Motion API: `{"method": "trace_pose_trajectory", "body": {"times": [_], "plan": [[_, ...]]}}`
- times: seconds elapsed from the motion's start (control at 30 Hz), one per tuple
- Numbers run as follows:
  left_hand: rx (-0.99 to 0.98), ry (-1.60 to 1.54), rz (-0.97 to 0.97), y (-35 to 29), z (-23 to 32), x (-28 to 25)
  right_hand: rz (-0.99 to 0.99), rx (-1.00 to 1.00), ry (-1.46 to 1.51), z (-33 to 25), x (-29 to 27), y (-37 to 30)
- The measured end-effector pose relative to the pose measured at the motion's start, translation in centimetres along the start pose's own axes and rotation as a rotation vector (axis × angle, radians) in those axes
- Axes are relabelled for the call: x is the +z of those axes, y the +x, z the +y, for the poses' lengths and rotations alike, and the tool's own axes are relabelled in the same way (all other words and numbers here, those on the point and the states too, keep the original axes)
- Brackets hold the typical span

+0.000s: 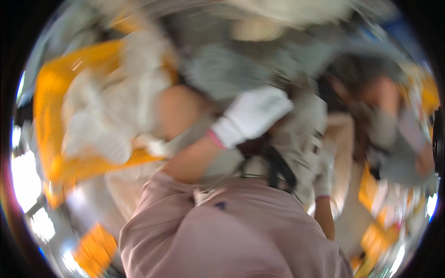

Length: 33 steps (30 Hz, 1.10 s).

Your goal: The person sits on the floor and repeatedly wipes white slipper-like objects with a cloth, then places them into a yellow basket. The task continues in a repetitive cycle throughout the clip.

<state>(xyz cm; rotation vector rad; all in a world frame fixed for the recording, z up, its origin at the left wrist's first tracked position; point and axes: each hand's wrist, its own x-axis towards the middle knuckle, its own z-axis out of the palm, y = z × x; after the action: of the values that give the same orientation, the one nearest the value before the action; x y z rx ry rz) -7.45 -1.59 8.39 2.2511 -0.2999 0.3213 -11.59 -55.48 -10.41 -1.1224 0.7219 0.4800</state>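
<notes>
The whole picture is smeared by motion. My left hand [252, 116], in a white knit glove with a pink cuff, reaches across the middle, its fingers against or just beside a pale grey-beige fabric piece [300, 134]. Whether they grip it is too blurred to make out. Lower right, my right hand [324, 178], in a white glove too, hangs beside the same fabric, its fingers blurred. A dark strap [280, 171] lies in front of my pink top, between the two hands.
At the left stands a yellow plastic crate [48, 116] heaped with whitish cloth or bags [104, 111]. Another person [384, 97], blurred, is at the right. Orange-yellow containers [95, 250] sit lower left, with more along the right edge. Grey material [222, 67] lies ahead.
</notes>
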Motion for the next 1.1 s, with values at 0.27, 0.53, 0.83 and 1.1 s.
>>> {"method": "trace_pose_trajectory", "body": {"times": [0.27,0.53,0.83,1.1], "plan": [[-0.949,0.675,0.548,-15.8,-7.5,-13.7,0.312,-0.081,-0.962,-11.1,-3.2,6.7],[-1.116,0.041,0.859,-23.5,-9.7,-20.7,-0.315,-1.019,-1.258,-14.1,23.9,-5.1],[-0.731,-1.062,1.201,-10.0,11.9,-8.6,-0.911,-1.118,-1.166,-5.1,39.2,-18.0],[-0.981,-1.421,0.327,-2.5,2.7,5.3,-0.368,-0.941,-1.19,-15.0,29.9,-16.4]]}}
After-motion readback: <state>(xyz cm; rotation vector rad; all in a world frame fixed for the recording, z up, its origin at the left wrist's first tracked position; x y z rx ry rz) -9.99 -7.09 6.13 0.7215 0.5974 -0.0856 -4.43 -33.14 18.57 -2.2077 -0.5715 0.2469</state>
